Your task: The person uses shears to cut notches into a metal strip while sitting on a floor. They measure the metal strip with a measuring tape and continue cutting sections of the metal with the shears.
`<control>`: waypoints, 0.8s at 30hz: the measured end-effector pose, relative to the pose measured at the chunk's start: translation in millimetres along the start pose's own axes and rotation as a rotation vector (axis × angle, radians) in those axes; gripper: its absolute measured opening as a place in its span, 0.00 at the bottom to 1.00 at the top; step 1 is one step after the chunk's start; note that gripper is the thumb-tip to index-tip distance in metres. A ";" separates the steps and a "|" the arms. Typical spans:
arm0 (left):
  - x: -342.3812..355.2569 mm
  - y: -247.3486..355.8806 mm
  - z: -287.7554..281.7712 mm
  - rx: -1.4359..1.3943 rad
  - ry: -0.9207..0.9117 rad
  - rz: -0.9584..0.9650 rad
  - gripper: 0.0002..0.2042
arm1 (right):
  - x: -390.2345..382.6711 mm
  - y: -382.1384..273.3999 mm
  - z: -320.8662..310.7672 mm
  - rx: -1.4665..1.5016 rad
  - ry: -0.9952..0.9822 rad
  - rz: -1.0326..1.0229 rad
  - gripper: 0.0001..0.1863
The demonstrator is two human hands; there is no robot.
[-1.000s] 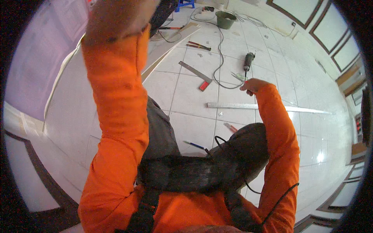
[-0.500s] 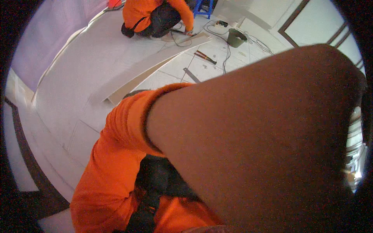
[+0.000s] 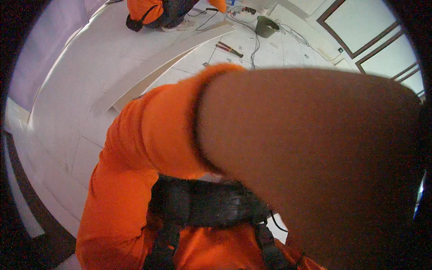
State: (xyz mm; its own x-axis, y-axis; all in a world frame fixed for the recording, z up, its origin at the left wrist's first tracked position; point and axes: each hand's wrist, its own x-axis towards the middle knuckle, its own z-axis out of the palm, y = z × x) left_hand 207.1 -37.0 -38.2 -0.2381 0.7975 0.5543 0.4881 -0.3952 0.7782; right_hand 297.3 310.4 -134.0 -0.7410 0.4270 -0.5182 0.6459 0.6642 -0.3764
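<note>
My left arm crosses the view in an orange sleeve, its cuff pushed up. Past the cuff, my bare left forearm and perhaps part of my left hand loom very close and blurred, covering most of the right half. No fingers can be made out, so whether the hand holds anything is hidden. Below the arm are black chest straps over my orange top. My right hand is not in view. Beyond the arm, a long pale board lies on the floor.
Another person in orange and dark clothing crouches at the far edge. Near the board lie long-handled tools, a dark green bucket and grey cables. Dark-trimmed panels stand at right, a purple-tinted wall at left.
The view has shifted, so the floor things and crouching person sit higher in it. My left forearm is raised more level, and more of the black straps shows.
</note>
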 end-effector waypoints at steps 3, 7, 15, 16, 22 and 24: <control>-6.6 -18.8 -7.6 -0.012 0.022 -0.050 0.16 | -4.7 13.3 1.6 0.016 0.017 0.012 0.20; -21.2 -28.3 -31.3 0.021 0.077 -0.148 0.16 | 6.6 9.2 9.4 0.037 0.010 -0.035 0.19; -33.3 -37.1 -64.2 0.068 0.147 -0.191 0.16 | 14.1 2.9 -4.0 -0.003 0.065 -0.133 0.18; -18.1 -55.4 -58.5 0.018 0.109 -0.173 0.16 | 1.5 26.7 -7.3 0.014 0.085 -0.063 0.18; -47.7 -77.9 -75.7 0.058 0.183 -0.307 0.16 | 38.2 26.6 18.0 0.029 0.025 -0.103 0.17; -50.6 -64.7 -84.1 0.076 0.211 -0.336 0.16 | 44.0 16.2 11.9 0.031 0.015 -0.103 0.17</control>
State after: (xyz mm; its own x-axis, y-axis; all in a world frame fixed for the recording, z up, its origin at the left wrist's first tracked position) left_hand 116.9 -90.1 -91.8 -0.5580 0.7624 0.3275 0.4130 -0.0872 0.9066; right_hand 277.3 332.7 -172.0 -0.8065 0.3667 -0.4637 0.5712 0.6857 -0.4512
